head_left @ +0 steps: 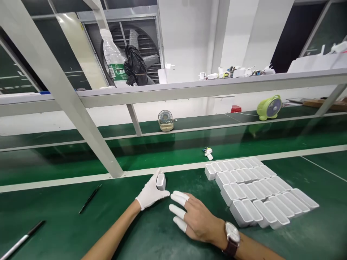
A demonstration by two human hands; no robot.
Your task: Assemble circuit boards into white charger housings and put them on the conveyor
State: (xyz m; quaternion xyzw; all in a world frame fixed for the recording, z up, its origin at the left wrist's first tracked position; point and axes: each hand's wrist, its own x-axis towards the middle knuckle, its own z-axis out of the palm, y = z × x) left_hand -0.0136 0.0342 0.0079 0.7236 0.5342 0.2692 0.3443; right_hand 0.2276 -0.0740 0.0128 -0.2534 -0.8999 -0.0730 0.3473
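Observation:
My left hand, in a white glove, is around a small white plastic case standing on the green bench, its thumb stretched out to the right. Just right of it, my right hand hovers palm down over the bench, fingers apart and holding nothing. White finger cots cover several of its fingertips, and a watch is on that wrist. Rows of white, open-topped plastic cases stand close together to the right of my right hand.
A small circuit board with a white part lies on the green conveyor belt behind the bench. Two pens lie at left, a black one and a silver-black one. A slanted metal post rises at left; a shelf crosses above.

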